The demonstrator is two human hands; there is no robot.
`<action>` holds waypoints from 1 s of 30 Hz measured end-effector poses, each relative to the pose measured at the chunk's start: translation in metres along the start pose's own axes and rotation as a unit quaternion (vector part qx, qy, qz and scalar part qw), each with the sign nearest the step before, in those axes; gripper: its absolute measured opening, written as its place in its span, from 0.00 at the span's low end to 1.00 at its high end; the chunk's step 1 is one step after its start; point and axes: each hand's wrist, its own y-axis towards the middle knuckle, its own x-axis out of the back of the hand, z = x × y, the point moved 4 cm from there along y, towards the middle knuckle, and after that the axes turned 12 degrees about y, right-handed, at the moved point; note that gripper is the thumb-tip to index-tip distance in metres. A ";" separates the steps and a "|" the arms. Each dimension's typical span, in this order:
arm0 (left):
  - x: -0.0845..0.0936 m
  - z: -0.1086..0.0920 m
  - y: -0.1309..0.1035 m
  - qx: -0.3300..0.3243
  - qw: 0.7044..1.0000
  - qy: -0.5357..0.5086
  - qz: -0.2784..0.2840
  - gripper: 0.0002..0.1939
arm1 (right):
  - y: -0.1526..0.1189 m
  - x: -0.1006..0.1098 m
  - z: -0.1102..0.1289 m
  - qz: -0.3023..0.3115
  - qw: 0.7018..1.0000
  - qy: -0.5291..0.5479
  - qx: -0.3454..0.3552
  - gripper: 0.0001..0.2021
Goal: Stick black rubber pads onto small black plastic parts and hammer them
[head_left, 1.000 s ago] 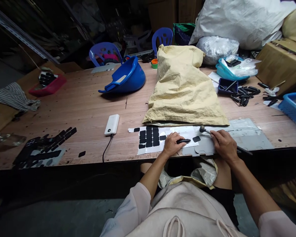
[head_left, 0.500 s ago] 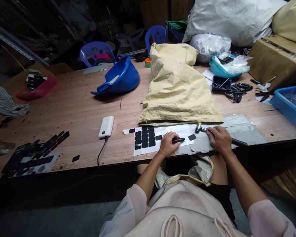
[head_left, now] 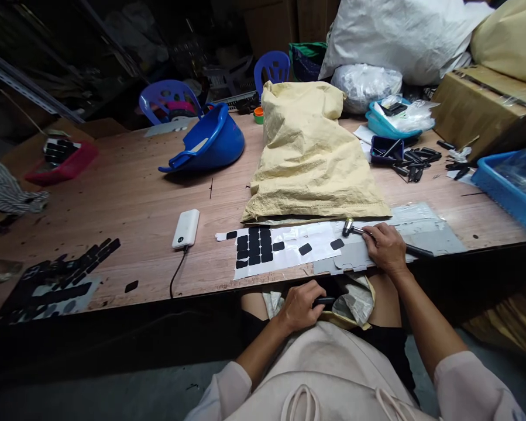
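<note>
Over board (head_left: 440, 234), sideways hammer (head_left: 416, 250) (head (head_left: 347, 227) leftward)

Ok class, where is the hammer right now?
In the head view, the hammer is right of centre, held in the person's right hand, its head close to the near edge of the yellow sack.

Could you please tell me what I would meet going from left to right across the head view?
Red plastic basin, white rectangular power bank, left hand, silver metal hammer head, right hand, blue rectangular plastic tray.
</note>
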 end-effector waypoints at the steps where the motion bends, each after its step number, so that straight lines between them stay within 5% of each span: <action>1: -0.009 0.005 -0.003 0.039 0.999 0.020 0.030 0.12 | 0.000 0.000 0.000 -0.001 1.000 -0.002 0.002 0.11; 5: -0.017 0.012 -0.003 0.095 0.991 0.017 0.089 0.12 | 0.000 0.000 0.000 -0.006 1.000 0.003 0.009 0.11; 8: 0.009 0.003 0.019 0.046 0.997 -0.054 0.020 0.07 | -0.002 0.000 -0.001 -0.007 1.000 0.019 0.015 0.11; 13: 0.069 0.010 0.094 0.114 0.985 -0.003 -0.126 0.07 | -0.003 0.000 -0.003 -0.008 0.999 0.033 0.015 0.10; 17: 0.094 0.023 0.153 0.186 0.971 0.108 -0.102 0.15 | -0.004 0.000 -0.003 -0.003 0.999 0.041 0.006 0.10; 23: 0.116 0.020 0.202 0.100 0.970 0.187 -0.118 0.27 | -0.004 0.000 0.000 0.008 0.999 0.046 -0.004 0.09; 28: 0.120 0.014 0.209 -0.017 0.966 0.219 -0.135 0.27 | -0.004 0.001 0.003 0.011 0.999 0.047 -0.010 0.09; 30: 0.117 0.016 0.206 -0.013 0.955 0.266 -0.134 0.25 | -0.004 0.001 0.004 0.016 0.999 0.049 -0.013 0.09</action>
